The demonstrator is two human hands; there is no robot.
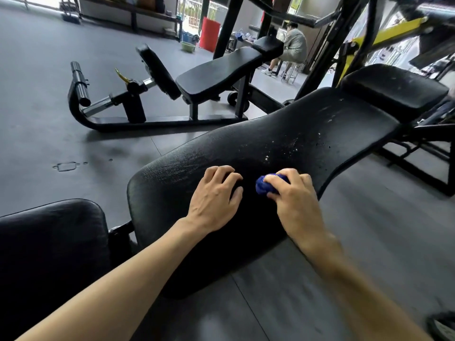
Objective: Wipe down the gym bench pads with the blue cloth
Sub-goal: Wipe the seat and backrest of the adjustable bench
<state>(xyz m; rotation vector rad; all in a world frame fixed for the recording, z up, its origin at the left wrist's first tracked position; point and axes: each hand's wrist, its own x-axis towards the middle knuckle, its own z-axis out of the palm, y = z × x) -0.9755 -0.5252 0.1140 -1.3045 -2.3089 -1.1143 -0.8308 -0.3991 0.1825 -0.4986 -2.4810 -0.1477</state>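
Hands come first, close to the camera, both resting on a long black bench pad (pixel 307 134). The left hand (pixel 214 195) lies flat on the pad with its fingers spread apart and holds nothing. The right hand (pixel 293 193) is closed tight around the blue cloth (pixel 264 187), which is squashed into a ball and pressed on the pad just beside the left hand. Only a small part of the cloth peeks out past the fingers.

The pad is wide near the hands and gets thinner farther away. Its near end looks dull and streaky. Past the hands there are little white specks and shiny wet drops on it. At the far end sits a smaller black head pad (pixel 394 89), also spotted. At the bottom left is another black pad (pixel 49 232), just beside the long one.

The floor (pixel 49 107) is grey and smooth, with a dark wet patch to the left of the bench.

Farther off stands a second bench machine (pixel 216 77) with black pads and a curved black frame with shiny metal bars. Black and yellow machine bars (pixel 384 33) rise on the right.

Far back, a person (pixel 293 48) sits on a stool, turned away. Near there are a red thing (pixel 209 34), a green bowl (pixel 188 46) on the floor, and a long low shelf (pixel 133 8) by the wall.
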